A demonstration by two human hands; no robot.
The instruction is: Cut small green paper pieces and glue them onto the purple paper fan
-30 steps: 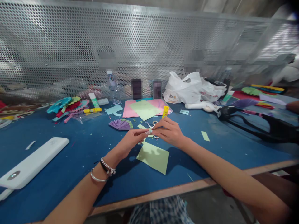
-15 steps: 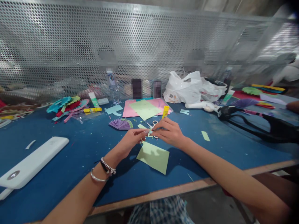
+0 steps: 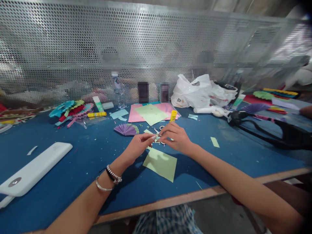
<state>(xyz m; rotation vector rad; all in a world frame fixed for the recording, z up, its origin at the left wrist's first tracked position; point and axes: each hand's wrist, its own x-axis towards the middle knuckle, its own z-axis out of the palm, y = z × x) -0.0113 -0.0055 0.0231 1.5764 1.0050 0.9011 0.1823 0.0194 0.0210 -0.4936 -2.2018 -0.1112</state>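
Observation:
My left hand (image 3: 138, 147) and my right hand (image 3: 175, 138) meet above the blue table (image 3: 80, 162), fingertips pinched together on a small pale paper piece (image 3: 156, 137) held between them. Below the hands lies a light green paper sheet (image 3: 160, 163). Just beyond the right hand stand a yellow glue stick (image 3: 173, 115) and white-handled scissors (image 3: 161, 128). A purple folded paper fan (image 3: 125, 129) lies to the left of them.
A white flat device (image 3: 34, 170) lies at the left. Pink and green sheets (image 3: 151, 113), a water bottle (image 3: 118, 87), a white plastic bag (image 3: 195, 91) and coloured paper fans (image 3: 70, 110) sit at the back before a perforated metal screen. A black bag (image 3: 275, 130) lies right.
Both hands have dipped slightly lower over the table while keeping the small paper piece pinched between them. Nothing else moved.

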